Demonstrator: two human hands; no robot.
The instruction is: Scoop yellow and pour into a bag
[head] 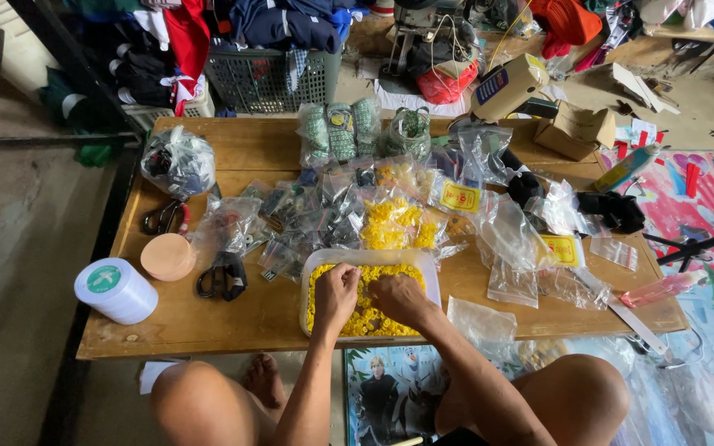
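Hands side by side, left hand (336,291), right hand (397,296), fingers curled into yellow pieces (371,318), clear tub (371,258)

At the left edge of the wooden table (208,322) stands a white spool (116,290), with 2 black-handled scissors (223,277) and a round tan pad (168,257) beside it. A grey laundry basket (270,78) sits at upper centre.

Home craft/sewing workshop, prob. floor-level setup: low wooden worktop (208,318) w/ many small plastic bags (510,239) of parts, scissors (223,277), thread spool (116,290); sewing machine (423,25), clothes-filled basket (270,78) behind; bare concrete floor (18,248), cardboard box (576,128).
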